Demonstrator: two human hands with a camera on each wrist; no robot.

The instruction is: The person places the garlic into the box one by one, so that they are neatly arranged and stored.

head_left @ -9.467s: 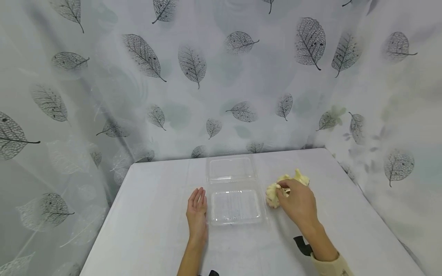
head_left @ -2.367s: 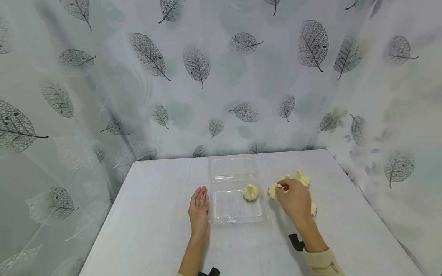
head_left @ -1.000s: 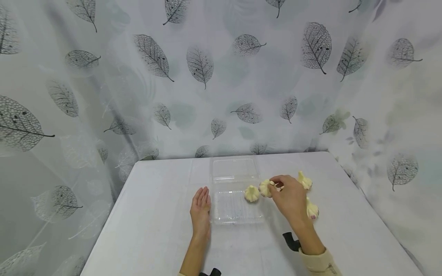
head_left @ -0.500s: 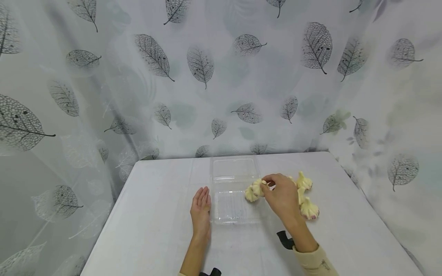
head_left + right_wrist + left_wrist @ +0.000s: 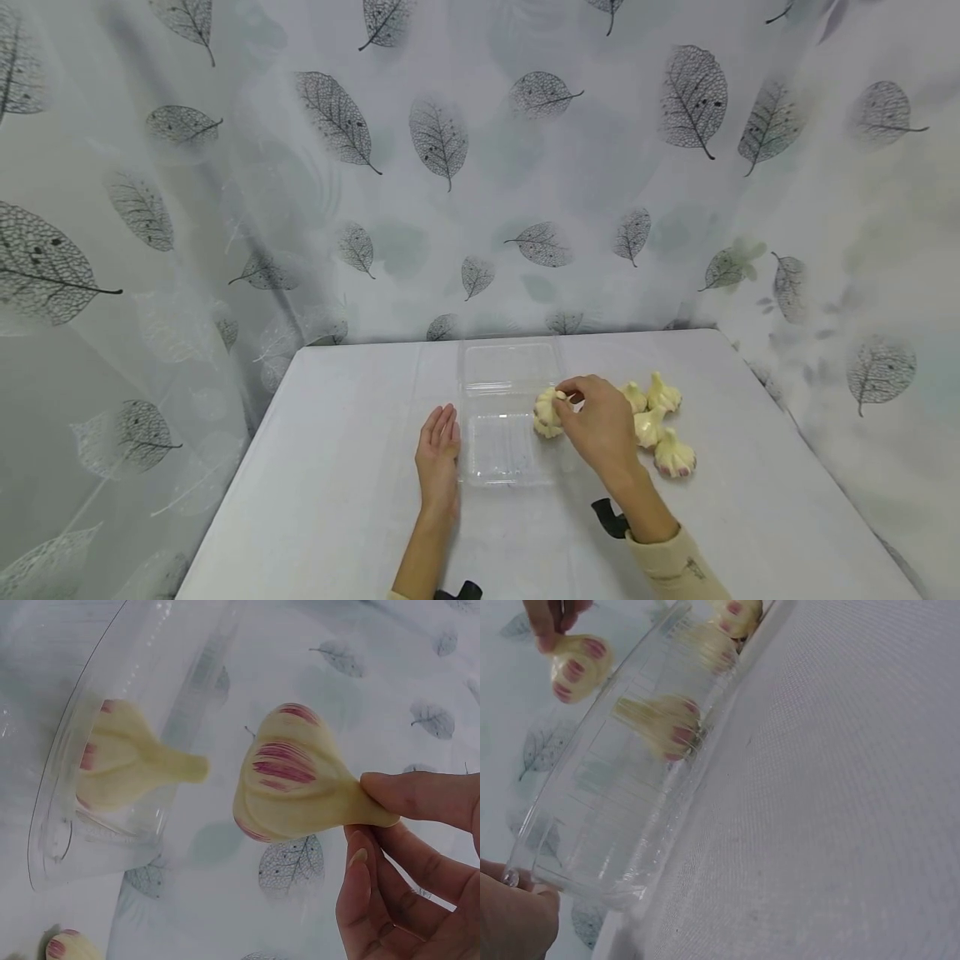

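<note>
Garlic (image 5: 281, 780), pinched by its stem in the right hand (image 5: 600, 423), hangs above the box (image 5: 495, 450), towards its right edge; another bulb (image 5: 664, 726) stands inside. Left hand (image 5: 437, 458) straight-fingered at the left edge; four bulbs (image 5: 675, 457) near the table's (image 5: 352, 467) right. Loading, it seems; next calls for a clear spot, gentle lowering, release.

- Soft, even light fills the room, and the curtain (image 5: 480, 150) looks greyer on the left, creamier toward the right.
- A faint, soft-edged shadow lies on the white cloth (image 5: 337, 500) beside the right forearm (image 5: 639, 504).
- Small white glints catch on the clear plastic box (image 5: 491, 454).
- The left wrist view is duller, the weave showing a fine ripple; bulbs (image 5: 667, 727) behind plastic look hazy.
- The right wrist view is dim and cool, yet the held garlic bulb (image 5: 289, 776) looks crisp.
</note>
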